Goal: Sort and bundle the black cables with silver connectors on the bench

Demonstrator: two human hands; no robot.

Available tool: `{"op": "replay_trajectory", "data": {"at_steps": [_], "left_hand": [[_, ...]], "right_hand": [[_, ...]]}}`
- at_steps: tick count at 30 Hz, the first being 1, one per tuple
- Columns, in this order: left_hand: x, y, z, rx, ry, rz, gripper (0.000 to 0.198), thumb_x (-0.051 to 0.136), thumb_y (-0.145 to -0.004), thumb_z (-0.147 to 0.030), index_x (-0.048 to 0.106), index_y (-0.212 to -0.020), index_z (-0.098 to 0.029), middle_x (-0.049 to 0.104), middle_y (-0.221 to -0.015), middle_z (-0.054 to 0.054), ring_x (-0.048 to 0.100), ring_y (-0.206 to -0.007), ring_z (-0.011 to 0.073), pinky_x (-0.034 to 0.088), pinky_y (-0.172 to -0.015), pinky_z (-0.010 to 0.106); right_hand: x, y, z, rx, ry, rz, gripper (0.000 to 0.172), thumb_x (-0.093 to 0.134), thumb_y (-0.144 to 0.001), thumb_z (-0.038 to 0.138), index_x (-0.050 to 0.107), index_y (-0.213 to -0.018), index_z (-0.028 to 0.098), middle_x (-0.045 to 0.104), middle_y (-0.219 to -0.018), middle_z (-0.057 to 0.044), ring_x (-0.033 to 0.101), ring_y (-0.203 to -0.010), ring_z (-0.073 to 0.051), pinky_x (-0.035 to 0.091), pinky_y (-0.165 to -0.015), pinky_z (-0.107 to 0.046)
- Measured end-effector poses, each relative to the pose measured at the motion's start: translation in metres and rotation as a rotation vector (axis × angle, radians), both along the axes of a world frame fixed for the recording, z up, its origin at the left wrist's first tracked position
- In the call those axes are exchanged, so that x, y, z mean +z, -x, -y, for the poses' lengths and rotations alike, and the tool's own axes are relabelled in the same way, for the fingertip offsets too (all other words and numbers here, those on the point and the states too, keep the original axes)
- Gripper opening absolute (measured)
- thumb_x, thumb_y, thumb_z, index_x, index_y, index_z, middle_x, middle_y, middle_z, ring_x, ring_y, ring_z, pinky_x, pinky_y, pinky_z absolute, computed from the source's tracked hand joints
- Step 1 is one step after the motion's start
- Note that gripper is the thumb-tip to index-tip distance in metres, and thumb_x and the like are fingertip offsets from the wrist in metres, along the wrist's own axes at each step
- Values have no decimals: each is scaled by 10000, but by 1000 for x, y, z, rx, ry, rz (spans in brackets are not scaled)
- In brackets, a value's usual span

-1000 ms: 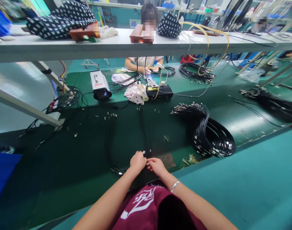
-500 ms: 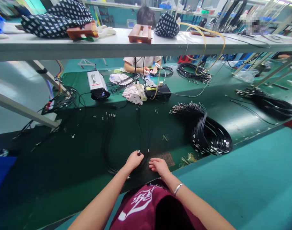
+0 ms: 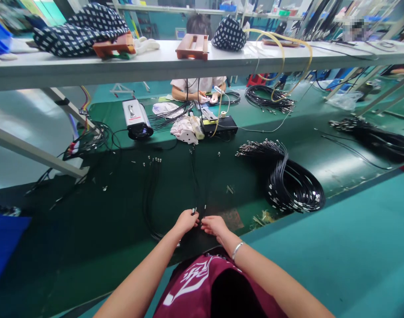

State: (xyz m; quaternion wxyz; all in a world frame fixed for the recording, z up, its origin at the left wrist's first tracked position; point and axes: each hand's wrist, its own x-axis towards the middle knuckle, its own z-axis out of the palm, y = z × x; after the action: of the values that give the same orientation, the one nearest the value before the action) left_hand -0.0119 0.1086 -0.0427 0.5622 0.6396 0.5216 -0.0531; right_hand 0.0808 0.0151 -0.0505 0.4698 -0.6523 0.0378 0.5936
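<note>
My left hand (image 3: pixel 186 221) is closed around the end of a black cable (image 3: pixel 194 172), whose small silvery connector shows above the thumb. Close beside it, my right hand (image 3: pixel 215 226) has its fingertips pinched on another thin black cable (image 3: pixel 205 209) with a pale tip. The two hands nearly meet, low over the dark green bench mat, and the fingers hide what lies between them. To the left lies a small bunch of black cables (image 3: pixel 149 194), its connectors fanned out at the far end.
A big looped bundle of black cables (image 3: pixel 292 187) lies at right, another bundle (image 3: pixel 377 137) beyond it. Further back are a silver-grey device (image 3: pixel 135 117) and a black box (image 3: pixel 223 126). A white shelf (image 3: pixel 149 66) crosses overhead; a co-worker's hands (image 3: pixel 206 98) work behind it.
My right hand has moved left toward my left hand, and its fingers have closed on the thin cable. My left hand stays nearly in place. The view has shifted slightly.
</note>
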Motion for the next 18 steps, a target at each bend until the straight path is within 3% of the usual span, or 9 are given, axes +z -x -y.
{"op": "replay_trajectory", "data": {"at_steps": [5,10,14,18], "left_hand": [[9,6,0,-19,117,103,252,598,-684,-352,528,-558,-145,517,-482,-11,450,-428,93,313,-424,200],[15,14,-1,-5,228,219,330,626,-651,-450,566,-643,-126,567,-535,13,488,-470,94,347,-456,198],[15,14,-1,87,270,252,341,647,-633,-440,528,-727,-134,527,-516,-18,536,-498,110,457,-557,248],[19,15,3,104,328,267,345,609,-671,-444,481,-787,-146,583,-646,17,608,-590,149,495,-586,294]], "right_hand": [[3,-3,5,3,-83,-85,148,618,-734,153,628,-878,117,644,-754,-75,594,-598,-100,419,-471,-132],[4,-4,12,7,-137,-59,187,649,-708,162,634,-889,115,640,-759,-68,583,-610,-98,396,-481,-136],[3,-3,16,8,-149,-11,273,663,-666,158,617,-934,133,631,-770,-44,572,-599,-96,388,-498,-154],[6,-3,18,31,-183,6,276,679,-634,181,632,-901,131,627,-764,-39,565,-625,-107,378,-517,-168]]}}
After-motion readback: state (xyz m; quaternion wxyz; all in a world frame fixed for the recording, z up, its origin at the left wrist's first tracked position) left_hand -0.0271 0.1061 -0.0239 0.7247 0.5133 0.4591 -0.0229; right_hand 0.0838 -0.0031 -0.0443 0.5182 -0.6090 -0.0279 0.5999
